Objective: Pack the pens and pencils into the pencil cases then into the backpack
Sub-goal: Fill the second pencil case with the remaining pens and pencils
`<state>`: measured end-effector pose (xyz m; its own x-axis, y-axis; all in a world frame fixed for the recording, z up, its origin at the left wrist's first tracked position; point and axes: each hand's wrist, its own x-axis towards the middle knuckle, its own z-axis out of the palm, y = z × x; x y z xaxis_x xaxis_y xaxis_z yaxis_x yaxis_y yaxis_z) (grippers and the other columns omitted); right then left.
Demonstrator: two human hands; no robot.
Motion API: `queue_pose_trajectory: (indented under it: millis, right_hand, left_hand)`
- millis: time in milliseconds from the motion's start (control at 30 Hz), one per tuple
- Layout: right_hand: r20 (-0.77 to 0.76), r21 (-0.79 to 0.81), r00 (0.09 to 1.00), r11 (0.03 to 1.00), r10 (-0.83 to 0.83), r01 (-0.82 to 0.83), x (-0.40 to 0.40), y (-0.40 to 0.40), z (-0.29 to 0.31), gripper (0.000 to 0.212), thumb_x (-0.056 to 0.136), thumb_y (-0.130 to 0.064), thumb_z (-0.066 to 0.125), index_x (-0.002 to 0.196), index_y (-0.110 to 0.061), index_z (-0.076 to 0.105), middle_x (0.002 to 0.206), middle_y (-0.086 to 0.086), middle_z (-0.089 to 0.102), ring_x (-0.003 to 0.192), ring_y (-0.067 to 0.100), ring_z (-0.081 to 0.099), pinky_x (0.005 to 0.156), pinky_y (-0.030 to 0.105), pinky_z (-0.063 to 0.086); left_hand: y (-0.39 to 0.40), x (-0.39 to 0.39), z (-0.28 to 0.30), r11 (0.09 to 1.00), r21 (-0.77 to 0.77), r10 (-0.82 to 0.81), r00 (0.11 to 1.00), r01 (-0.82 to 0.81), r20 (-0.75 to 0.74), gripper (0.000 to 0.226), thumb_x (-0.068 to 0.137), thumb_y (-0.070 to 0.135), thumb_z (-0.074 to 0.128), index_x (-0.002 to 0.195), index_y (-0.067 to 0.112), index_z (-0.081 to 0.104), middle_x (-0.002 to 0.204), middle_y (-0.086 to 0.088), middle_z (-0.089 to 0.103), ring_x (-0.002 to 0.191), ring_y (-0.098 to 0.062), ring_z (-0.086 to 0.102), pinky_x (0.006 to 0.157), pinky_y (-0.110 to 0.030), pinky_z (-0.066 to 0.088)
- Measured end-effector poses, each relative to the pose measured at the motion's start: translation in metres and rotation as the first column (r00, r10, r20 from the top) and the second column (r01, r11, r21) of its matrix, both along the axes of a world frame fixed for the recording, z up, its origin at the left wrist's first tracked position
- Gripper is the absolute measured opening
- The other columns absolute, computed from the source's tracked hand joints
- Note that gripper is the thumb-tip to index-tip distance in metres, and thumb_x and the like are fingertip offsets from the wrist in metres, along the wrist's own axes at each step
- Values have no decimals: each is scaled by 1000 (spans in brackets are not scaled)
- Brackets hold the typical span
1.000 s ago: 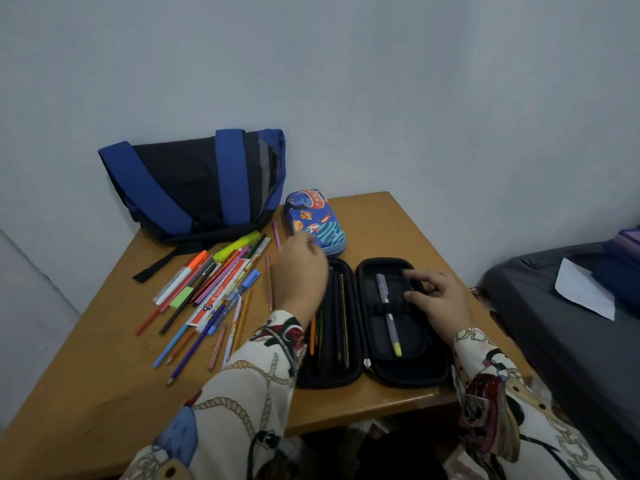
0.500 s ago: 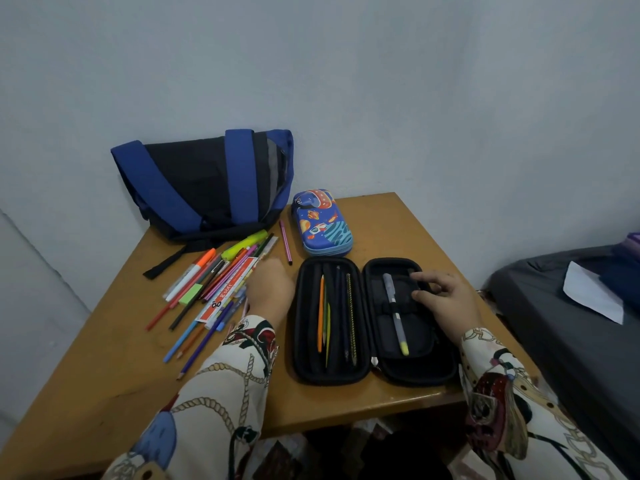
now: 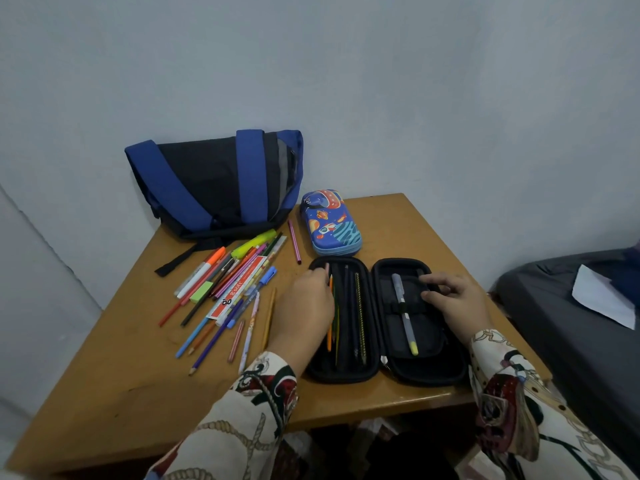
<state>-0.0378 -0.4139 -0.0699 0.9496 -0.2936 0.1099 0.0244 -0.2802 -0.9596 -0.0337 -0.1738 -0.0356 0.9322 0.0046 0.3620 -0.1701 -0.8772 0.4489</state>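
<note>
Black pencil case [image 3: 386,370] lies unzipped and flat near the table's [image 3: 398,220] front edge, both halves facing up. Left half holds several pencils lengthwise: an orange pencil [image 3: 329,336] at the left side, dark ones in the middle, a patterned pencil [image 3: 360,315] on the right. Right half holds one grey pen with a yellow-green tip [image 3: 404,315] under an elastic band. Left hand [image 3: 306,306] sits over the left rim of the case, fingers curled, fingertips pinching what looks like a thin pink pencil tip [image 3: 327,270] at the case's far left corner; the rest of that item is hidden by the hand. Right hand [image 3: 453,301] rests on the right half, fingers bent and pressing the inner pocket, holding nothing that can be seen. Loose pile of pens, pencils and markers [image 3: 228,289] lies left of the case, toward the table's left edge. One pink pen [image 3: 294,241] lies apart, between the pile and the blue space-print pencil case [image 3: 330,223], which is closed. Blue-and-black backpack [image 3: 214,185] stands at the far left corner against the wall.
</note>
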Motion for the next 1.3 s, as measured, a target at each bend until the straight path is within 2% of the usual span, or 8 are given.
queue_pose_trajectory:
  millis: [167, 367, 767, 833, 933, 1100, 1167, 1300]
  right_hand:
    - [2, 1, 1000, 1000, -5, 5, -3, 2, 4, 33, 79, -4, 73, 81, -37, 73, 112, 12, 59, 101, 29, 59, 89, 44, 54]
    - [-17, -31, 1000, 1000, -2, 2, -8, 4, 9, 27, 80, -2, 72, 85, -29, 72, 114, 10, 58, 102, 25, 58, 89, 40, 53]
    - [-265, -204, 964, 976, 21, -78, -4, 14, 51, 16, 94, -20, 58, 97, -12, 73, 101, 4, 67, 86, 16, 59, 72, 30, 47]
    - [-307, -381, 951, 921, -45, -79, -1, 20, 60, 15, 92, -22, 58, 98, -20, 71, 107, 5, 66, 94, 22, 58, 84, 34, 48]
    - [-175, -710, 977, 703, -121, -40, -4, 48, 69, 20, 89, -30, 57, 103, -29, 71, 109, 4, 61, 108, 26, 53, 95, 39, 44]
    - [-201, -614, 974, 762, 102, -206, -20, 108, 67, 22, 86, -48, 58, 84, -27, 66, 81, -9, 65, 81, 13, 61, 94, 38, 49]
    - [-200, -662, 975, 720, 100, -210, -20, 123, 59, 30, 85, -55, 57, 81, -25, 61, 82, -8, 61, 82, 13, 60, 109, 41, 34]
    - [-175, -805, 984, 574, 12, -150, -20, 139, 56, 39, 82, -58, 53, 95, -22, 59, 99, -2, 60, 99, 21, 58, 104, 39, 34]
  left_hand:
    - [-2, -11, -7, 998, -42, -60, 993, 56, -102, 23, 96, 29, 49, 110, 24, 66, 98, 6, 64, 80, -11, 61, 68, -35, 57]
    - [5, -14, -10, 1000, 16, -20, 993, 22, -120, 31, 97, 29, 49, 123, 22, 64, 115, 2, 57, 116, -18, 42, 98, -36, 42]
    - [4, -25, -6, 997, 54, -49, 988, 58, -145, 27, 99, 29, 40, 115, 24, 61, 111, 2, 54, 113, -18, 37, 91, -30, 37]
    - [4, -25, -7, 997, 66, -42, 989, 51, -140, 25, 99, 30, 43, 117, 23, 58, 114, 1, 53, 113, -19, 36, 92, -29, 36]
    - [5, -23, -9, 998, 62, 4, 992, 4, -125, 23, 95, 35, 51, 112, 21, 55, 114, 0, 49, 110, -18, 38, 96, -32, 39]
    - [5, -25, -10, 997, 25, 74, 993, -72, -89, 23, 93, 34, 56, 104, 15, 57, 114, -4, 44, 110, -19, 40, 97, -33, 41]
    - [5, -26, -10, 996, 25, 88, 991, -85, -105, 21, 93, 29, 55, 106, 12, 57, 117, -6, 44, 114, -21, 41, 99, -33, 40]
    - [5, -27, -8, 991, 82, 114, 988, -105, -105, 16, 93, 15, 51, 108, 11, 57, 120, -9, 45, 115, -24, 42, 101, -34, 39]
